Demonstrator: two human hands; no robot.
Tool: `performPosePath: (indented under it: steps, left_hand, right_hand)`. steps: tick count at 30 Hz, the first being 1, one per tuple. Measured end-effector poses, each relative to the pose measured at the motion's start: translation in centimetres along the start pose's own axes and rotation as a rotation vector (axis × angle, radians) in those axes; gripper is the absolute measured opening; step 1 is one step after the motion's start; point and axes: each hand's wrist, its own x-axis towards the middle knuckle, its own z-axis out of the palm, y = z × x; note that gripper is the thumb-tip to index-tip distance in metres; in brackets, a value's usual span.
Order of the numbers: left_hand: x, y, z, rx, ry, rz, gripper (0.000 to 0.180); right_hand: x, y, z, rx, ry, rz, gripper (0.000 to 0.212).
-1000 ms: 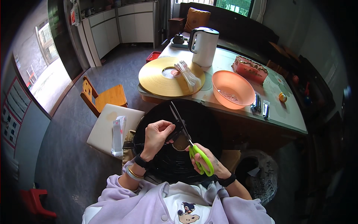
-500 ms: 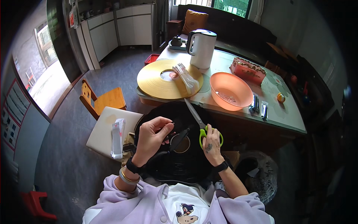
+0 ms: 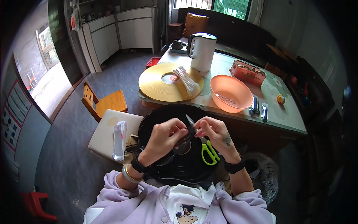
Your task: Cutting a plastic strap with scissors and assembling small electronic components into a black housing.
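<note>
My left hand (image 3: 164, 136) is closed in a pinch on a thin black strip (image 3: 191, 129). Opposite it, my right hand (image 3: 216, 135) has its fingers pressed together at the strip's other side. The strip is dark against a dark ground, so its exact kind is hard to make out. Both hands are above a large round black reel (image 3: 167, 115) with a ring-shaped hole in the middle. Scissors with bright green handles (image 3: 210, 154) lie on the reel beneath my right hand, their blades pointing away and partly hidden by the fingers.
Beyond the reel a table (image 3: 283, 115) holds a yellow tape roll (image 3: 153, 80), a bundle of white strips (image 3: 186, 80), an orange bowl (image 3: 231, 91), a white kettle (image 3: 203, 52) and small black packets (image 3: 254, 106). Clear packets (image 3: 119, 140) lie on a beige stool (image 3: 102, 138) at left.
My right hand has let go of the scissors, which now lie on the reel. It has moved up and left to meet my left hand at the black strip.
</note>
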Motion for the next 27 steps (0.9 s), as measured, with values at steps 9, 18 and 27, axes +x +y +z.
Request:
performPosePath:
  steps: [9,18,27]
  left_hand:
    - [0.7,1.0,-2.3,0.071,-0.186,-0.077,0.01]
    - [-0.4,3.6,-6.7,-0.198,-0.401,-0.168,0.013]
    - [0.3,3.9,-2.0,0.253,-0.041,0.557,0.011]
  right_hand:
    - [0.9,-0.1,1.1,0.1,-0.008,-0.04,0.011]
    - [0.6,-2.1,-0.4,0.333,0.095,-0.145,0.008]
    - [0.5,1.2,1.8,0.268,-0.219,-0.02,0.015]
